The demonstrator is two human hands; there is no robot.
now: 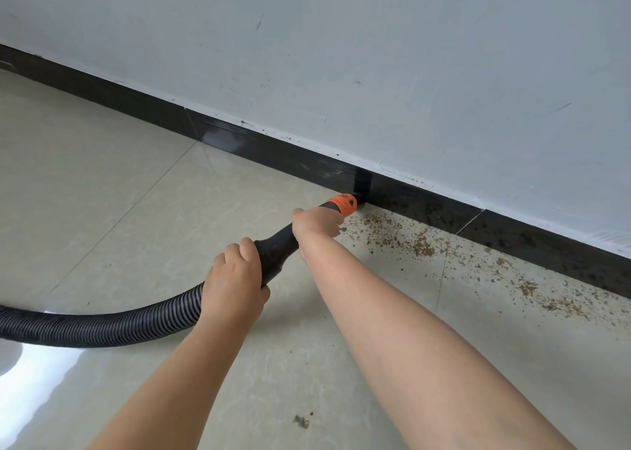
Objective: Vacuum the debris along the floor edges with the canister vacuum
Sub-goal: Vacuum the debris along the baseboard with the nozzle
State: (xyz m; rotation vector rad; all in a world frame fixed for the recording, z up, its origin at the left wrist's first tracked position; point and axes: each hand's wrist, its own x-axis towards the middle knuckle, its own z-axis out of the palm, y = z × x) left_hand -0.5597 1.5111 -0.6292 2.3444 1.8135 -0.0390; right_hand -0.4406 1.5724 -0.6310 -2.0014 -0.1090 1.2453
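While your right hand wraps the black nozzle tube just behind its orange tip, your left hand grips lower down, where the tube joins the ribbed hose. Both fists are closed tight on it. Tip sits at the black baseboard, touching or nearly so. Brown debris lies on the floor tile just right of the tip, trailing along the wall edge.

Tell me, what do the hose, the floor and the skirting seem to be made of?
Hose: probably flexible black plastic, ribbed all along. Floor: likely glazed ceramic tile, glossy, with grout lines and window glare. Skirting: dark glossy strip, perhaps tile or stone; joints show.
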